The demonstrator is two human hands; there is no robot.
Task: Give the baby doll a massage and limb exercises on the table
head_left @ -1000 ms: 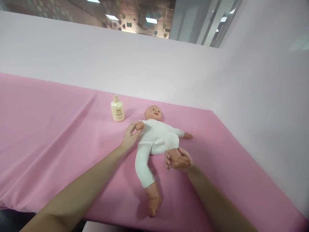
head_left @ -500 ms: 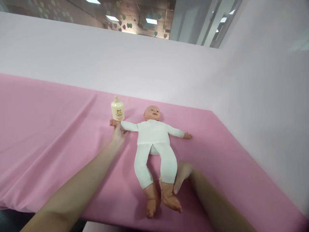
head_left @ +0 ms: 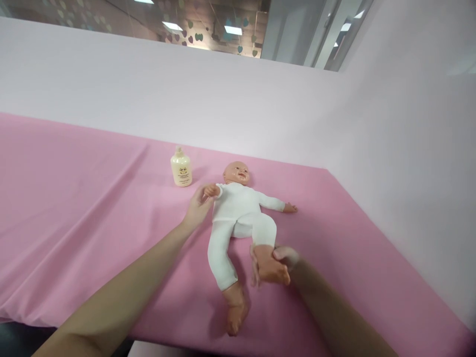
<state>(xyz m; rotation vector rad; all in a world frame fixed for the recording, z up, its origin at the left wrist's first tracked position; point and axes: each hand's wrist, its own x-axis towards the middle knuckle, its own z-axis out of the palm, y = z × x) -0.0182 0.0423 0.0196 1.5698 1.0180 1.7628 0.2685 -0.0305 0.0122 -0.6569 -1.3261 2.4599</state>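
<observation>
A baby doll (head_left: 238, 203) in a white suit lies on its back on the pink sheet (head_left: 122, 238), head toward the wall. My left hand (head_left: 201, 203) is closed around the doll's hand and wrist on the left side, with that arm bent up toward its shoulder. My right hand (head_left: 282, 258) grips the ankle on the right side, fingers passing behind it. This leg is bent at the knee and its foot is lifted off the sheet. The doll's other leg and other arm rest on the sheet.
A cream-coloured bottle (head_left: 182, 171) with a printed label stands left of the doll's head. Behind the bed rises a white wall (head_left: 178, 89) with a window (head_left: 230, 29) above it. Another white wall (head_left: 416, 148) borders the right side.
My left hand has brought the doll's arm in from outstretched, toward its shoulder. My right hand has raised the doll's foot and bent that knee. The head has shifted slightly right.
</observation>
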